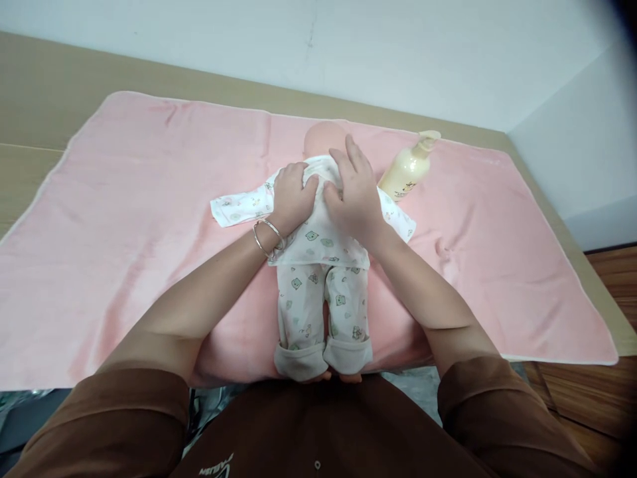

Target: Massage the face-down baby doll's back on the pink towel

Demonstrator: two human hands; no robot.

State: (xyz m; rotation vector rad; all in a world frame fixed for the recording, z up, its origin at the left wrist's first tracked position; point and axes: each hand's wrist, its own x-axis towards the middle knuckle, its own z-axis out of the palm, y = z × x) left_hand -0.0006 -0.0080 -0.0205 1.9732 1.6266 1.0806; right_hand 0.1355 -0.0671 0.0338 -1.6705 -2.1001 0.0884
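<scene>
A baby doll (324, 138) lies lengthwise in front of me, its bald head at the far end and no face showing. It wears a white printed shirt (318, 239) with the sleeves spread sideways, and matching trousers (301, 305) with turned-up cuffs. My left hand (294, 196) rests on the shirt near the doll's left-side shoulder in view, fingers laid over it and thumb apart. On the opposite shoulder lies my right hand (353, 192), its fingers spread and their tips near the head. Both thumbs point inward at the upper middle of the shirt.
A pink cloth (149, 219) covers most of the wooden table (44, 86). A pale yellow pump bottle (409, 166) stands on it, right of the doll, close to the sleeve. Behind the table rises a white wall (348, 60). The cloth hangs over the near edge.
</scene>
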